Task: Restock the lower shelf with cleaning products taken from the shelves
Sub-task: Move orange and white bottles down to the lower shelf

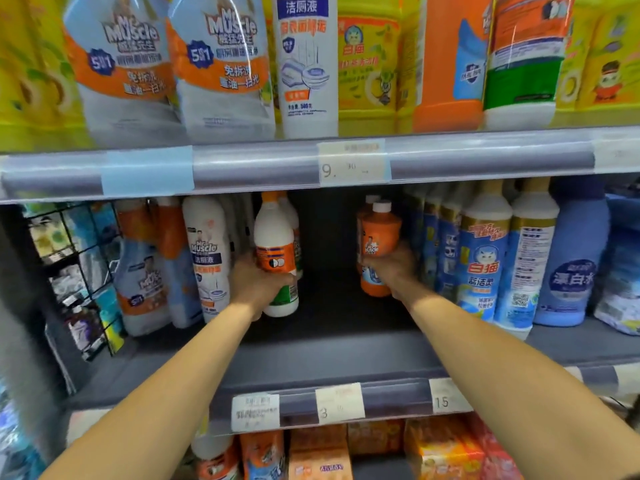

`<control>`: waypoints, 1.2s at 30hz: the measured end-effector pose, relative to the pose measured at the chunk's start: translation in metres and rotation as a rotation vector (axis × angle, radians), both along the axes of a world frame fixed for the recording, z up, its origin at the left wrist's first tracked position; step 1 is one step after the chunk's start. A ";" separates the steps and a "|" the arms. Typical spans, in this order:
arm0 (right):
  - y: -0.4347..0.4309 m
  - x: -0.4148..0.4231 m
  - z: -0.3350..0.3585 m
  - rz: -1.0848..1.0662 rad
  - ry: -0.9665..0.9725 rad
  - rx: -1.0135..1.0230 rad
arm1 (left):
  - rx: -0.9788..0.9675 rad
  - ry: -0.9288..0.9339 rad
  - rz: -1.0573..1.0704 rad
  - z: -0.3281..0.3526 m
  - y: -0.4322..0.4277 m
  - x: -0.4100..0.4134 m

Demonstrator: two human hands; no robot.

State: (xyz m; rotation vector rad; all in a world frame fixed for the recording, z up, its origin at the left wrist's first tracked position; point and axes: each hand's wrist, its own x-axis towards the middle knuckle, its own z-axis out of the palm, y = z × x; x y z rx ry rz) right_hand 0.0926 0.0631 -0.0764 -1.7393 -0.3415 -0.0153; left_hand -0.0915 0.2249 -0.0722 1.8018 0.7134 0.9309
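Both my arms reach into the middle shelf [329, 355]. My left hand [256, 285] grips a white bottle with an orange and green label [275, 237], held upright just above the shelf floor. My right hand [391, 268] is closed around an orange bottle with a white cap [379, 233], also upright, at the right side of a dark gap. A second orange bottle stands right behind it. More white bottles stand behind the one in my left hand.
Mr Muscle white bottles [207, 251] and spray refills [145, 278] stand left of the gap; blue-labelled bottles [485, 265] crowd its right. A wire rack [76, 271] hangs at far left. The upper shelf [311, 64] is packed; orange packs [318, 452] fill the lowest shelf.
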 end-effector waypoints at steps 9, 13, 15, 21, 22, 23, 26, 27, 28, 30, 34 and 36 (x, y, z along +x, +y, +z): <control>0.007 0.015 -0.002 -0.026 0.007 -0.036 | -0.027 -0.025 -0.057 -0.001 0.007 0.010; 0.002 0.012 -0.001 0.046 0.003 -0.073 | -0.040 -0.023 -0.036 -0.002 0.008 0.015; -0.006 0.003 0.000 0.120 0.018 -0.161 | -0.056 -0.016 -0.015 -0.003 0.008 0.019; -0.069 -0.069 -0.007 0.301 -0.183 -0.772 | -0.036 0.020 0.033 -0.006 0.013 0.030; -0.081 -0.083 -0.011 0.300 -0.247 -0.853 | -0.030 0.025 0.042 -0.006 0.015 0.032; -0.092 -0.095 -0.016 0.308 -0.290 -0.893 | -0.026 0.030 0.049 -0.005 0.015 0.034; -0.116 -0.119 -0.030 0.316 -0.448 -0.940 | -0.016 0.049 0.071 -0.005 0.017 0.040; -0.121 -0.122 -0.035 0.299 -0.509 -0.945 | -0.011 0.053 0.076 -0.006 0.017 0.041; -0.125 -0.123 -0.040 0.276 -0.560 -0.955 | -0.004 0.057 0.078 -0.007 0.017 0.042; -0.131 -0.125 -0.047 0.228 -0.620 -1.009 | -0.001 0.044 0.066 -0.011 0.017 0.042; -0.135 -0.125 -0.058 0.227 -0.704 -1.097 | -0.005 0.022 0.024 -0.016 0.018 0.042; -0.135 -0.124 -0.058 0.230 -0.728 -1.119 | -0.002 0.059 0.009 -0.020 0.017 0.043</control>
